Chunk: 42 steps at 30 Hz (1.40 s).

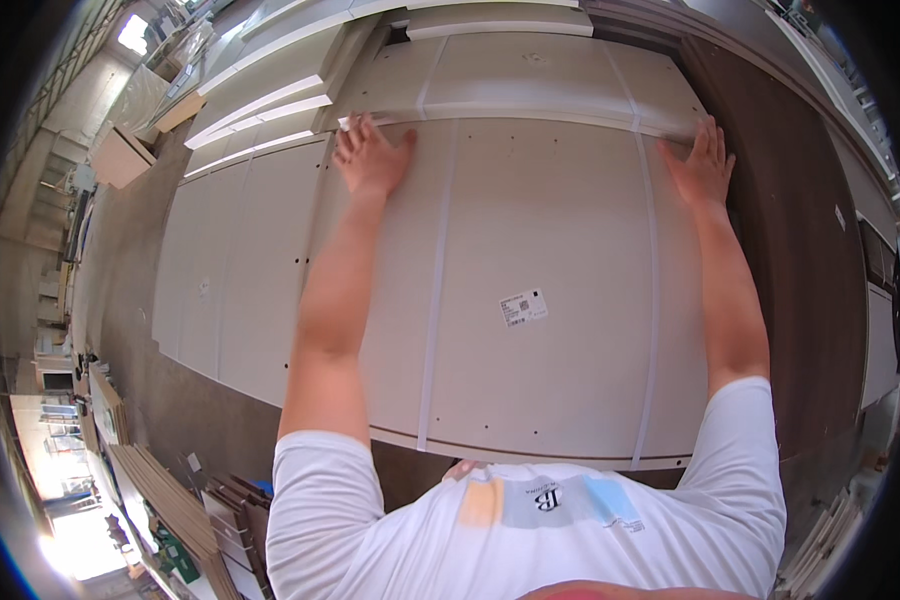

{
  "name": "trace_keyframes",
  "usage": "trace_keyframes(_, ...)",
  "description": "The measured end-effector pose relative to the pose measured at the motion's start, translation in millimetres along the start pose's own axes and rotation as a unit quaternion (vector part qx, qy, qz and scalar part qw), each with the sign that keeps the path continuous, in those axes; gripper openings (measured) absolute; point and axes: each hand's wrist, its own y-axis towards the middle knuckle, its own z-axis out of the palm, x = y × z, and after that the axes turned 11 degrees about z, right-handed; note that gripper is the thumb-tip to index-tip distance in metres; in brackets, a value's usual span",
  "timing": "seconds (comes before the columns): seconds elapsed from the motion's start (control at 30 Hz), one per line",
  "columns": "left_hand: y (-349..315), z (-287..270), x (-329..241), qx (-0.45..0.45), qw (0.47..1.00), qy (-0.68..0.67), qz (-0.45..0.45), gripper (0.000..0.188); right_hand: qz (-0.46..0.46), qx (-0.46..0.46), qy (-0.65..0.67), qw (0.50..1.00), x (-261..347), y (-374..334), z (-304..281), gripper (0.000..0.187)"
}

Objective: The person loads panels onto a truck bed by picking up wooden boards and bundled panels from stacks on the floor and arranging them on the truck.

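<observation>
A large light-beige panel (560,220) lies flat in front of me, bound by two pale straps and bearing a white label (524,308). Both my arms stretch forward over it. My left hand (373,160) rests at its far left corner, fingers spread and thumb out to the right. At the far right corner lies my right hand (702,170), thumb apart and fingers stretched forward past the edge. Just beyond the hands is another strapped beige panel (530,80). How far the fingertips reach over the edge is hard to make out.
More beige panels (240,250) lie to the left, with white-edged boards (270,120) stacked farther off. Dark brown boards (805,240) run along the right side. Concrete floor (140,300) shows at the left, and upright boards (170,490) lean at the lower left.
</observation>
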Motion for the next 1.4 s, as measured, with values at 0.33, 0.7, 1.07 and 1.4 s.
trace_keyframes(0.33, -3.0, -13.5, 32.3, 0.085, 0.995, 0.044, -0.034, 0.093, 0.086, 0.105, 0.102, 0.986, 0.3, -17.2, 2.7, 0.105)
trace_keyframes(0.7, -33.9, -26.2, 42.3, 0.05, 0.998, 0.03, -0.018, 0.077, 0.014, 0.136, 0.02, 0.99, -5.8, -36.2, -14.5, 0.088)
trace_keyframes(1.07, -63.1, -15.7, 47.0, 0.005, 0.999, 0.023, -0.021, 0.062, 0.036, 0.138, 0.033, 0.989, -11.9, -62.6, -37.0, 0.089)
trace_keyframes(1.4, -52.6, -20.3, 52.5, 0.01, 0.999, 0.022, -0.021, 0.056, 0.137, 0.112, 0.003, 0.984, -9.4, -62.1, -27.8, 0.096)
